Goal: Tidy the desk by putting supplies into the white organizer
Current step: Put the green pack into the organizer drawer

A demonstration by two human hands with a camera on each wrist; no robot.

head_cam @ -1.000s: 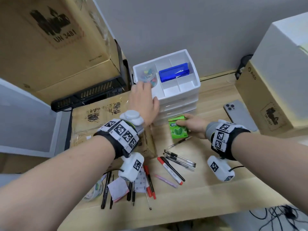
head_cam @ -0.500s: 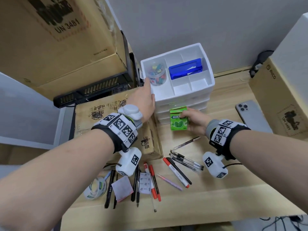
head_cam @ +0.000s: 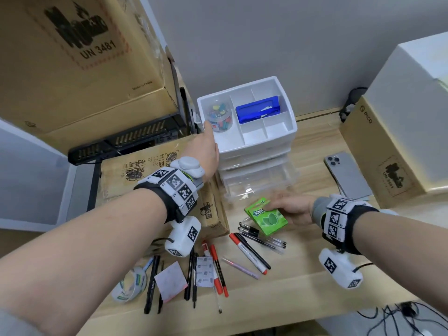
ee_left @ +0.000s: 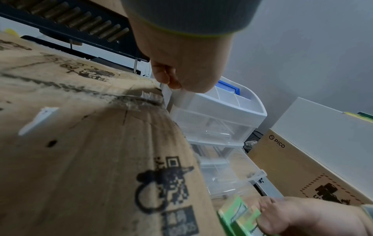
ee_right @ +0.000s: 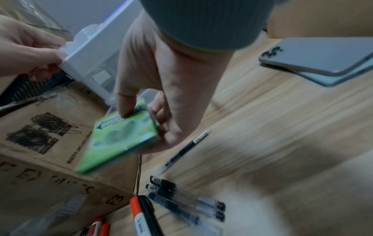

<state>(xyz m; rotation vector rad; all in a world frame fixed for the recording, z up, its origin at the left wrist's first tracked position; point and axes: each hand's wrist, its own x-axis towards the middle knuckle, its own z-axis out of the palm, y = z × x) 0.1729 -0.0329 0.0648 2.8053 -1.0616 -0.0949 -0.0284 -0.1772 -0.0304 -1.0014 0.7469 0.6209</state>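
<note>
Steadying the white organizer (head_cam: 257, 151) at its top left corner with curled fingers, the left hand (head_cam: 208, 151) frees the right hand (head_cam: 291, 208), which pinches a green gum pack (head_cam: 266, 218) just above the table (head_cam: 315, 299). The pulled-out bottom drawer (head_cam: 261, 187) lies nearest; sliding the pack in flat, with the left grip firm, should keep the stack from shifting.

The organizer (head_cam: 281, 132) is showing smooth white plastic up top, with clear, glossy plastic drawers (head_cam: 259, 183) below. The green packet (head_cam: 266, 218) is looking like glossy printed card. The desk (head_cam: 315, 287) is showing pale, matt wood grain. The boxes (head_cam: 155, 170) are looking like rough brown cardboard, scuffed and ink-stamped. The phone (head_cam: 348, 177) is gleaming with a satin metallic finish.
</note>
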